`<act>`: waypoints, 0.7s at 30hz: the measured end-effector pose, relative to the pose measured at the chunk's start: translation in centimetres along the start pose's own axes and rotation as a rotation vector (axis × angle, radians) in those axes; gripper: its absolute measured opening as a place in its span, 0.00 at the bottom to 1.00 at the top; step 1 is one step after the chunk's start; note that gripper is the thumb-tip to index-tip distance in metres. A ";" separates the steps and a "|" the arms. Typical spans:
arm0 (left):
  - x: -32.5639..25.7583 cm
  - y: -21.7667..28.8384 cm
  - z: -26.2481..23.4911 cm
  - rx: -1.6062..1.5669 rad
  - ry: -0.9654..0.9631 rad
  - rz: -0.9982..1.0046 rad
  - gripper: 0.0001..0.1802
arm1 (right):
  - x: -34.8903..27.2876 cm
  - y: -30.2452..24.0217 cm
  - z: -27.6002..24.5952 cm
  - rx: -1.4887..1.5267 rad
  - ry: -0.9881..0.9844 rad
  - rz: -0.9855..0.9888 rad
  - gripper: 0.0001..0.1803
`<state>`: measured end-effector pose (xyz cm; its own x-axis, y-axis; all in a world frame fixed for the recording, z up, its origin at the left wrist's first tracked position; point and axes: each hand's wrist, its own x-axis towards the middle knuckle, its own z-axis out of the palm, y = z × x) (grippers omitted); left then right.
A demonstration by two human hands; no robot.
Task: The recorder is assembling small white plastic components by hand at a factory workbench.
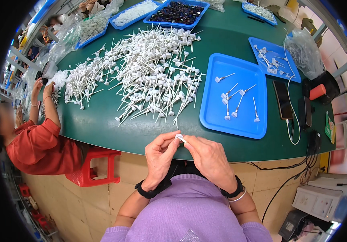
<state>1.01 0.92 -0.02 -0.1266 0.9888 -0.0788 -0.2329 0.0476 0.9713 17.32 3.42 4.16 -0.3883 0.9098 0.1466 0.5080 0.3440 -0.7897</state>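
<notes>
Close to the table's near edge, my left hand (159, 156) pinches a small white-headed stick (179, 136) between thumb and fingers. My right hand (208, 156) is closed on the same piece from the other side, its thumb and forefinger at the white stem. Fingers cover much of the piece. Ahead of my hands spreads a large pile of similar white-headed sticks (153, 72). To the right lies a blue tray (234, 126) holding several of these sticks, some with darker, metallic-looking sections near the head.
A second blue tray (258, 43), a phone (281, 100) with a white cable and a black box (305, 113) are at the right. Far back stands a tray of dark small parts (176, 13). A co-worker in red (40, 149) sits left beside a red stool (96, 167).
</notes>
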 end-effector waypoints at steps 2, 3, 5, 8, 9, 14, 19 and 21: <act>0.0 -0.1 0.1 0.091 0.009 0.079 0.13 | 0.1 0.2 0.1 0.023 0.002 -0.001 0.10; 0.0 -0.2 0.1 0.136 0.016 0.118 0.13 | 0.1 0.4 0.2 0.049 0.000 0.000 0.10; 0.1 -0.5 -0.1 0.166 0.020 0.133 0.12 | 0.3 0.4 0.1 0.086 -0.010 0.009 0.10; 0.4 -0.5 -0.1 0.081 0.035 0.084 0.12 | 0.5 0.5 -0.1 0.100 0.017 -0.024 0.10; 0.5 -0.4 -0.1 0.029 0.041 0.055 0.12 | 0.3 0.8 0.2 0.092 0.060 -0.073 0.10; 0.9 -0.2 0.4 -0.051 0.071 -0.004 0.11 | -0.2 0.7 0.9 -0.073 0.157 -0.101 0.11; 0.8 -0.7 0.6 -0.108 0.100 0.025 0.10 | -0.2 0.4 1.4 -0.221 0.173 -0.106 0.13; 0.8 -0.7 0.9 -0.098 0.121 0.041 0.10 | -0.2 0.2 1.5 -0.235 0.177 -0.101 0.12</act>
<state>1.96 1.77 -0.59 -0.2513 0.9652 -0.0718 -0.3174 -0.0121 0.9482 16.36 2.98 3.14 -0.3169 0.8873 0.3351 0.6452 0.4606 -0.6095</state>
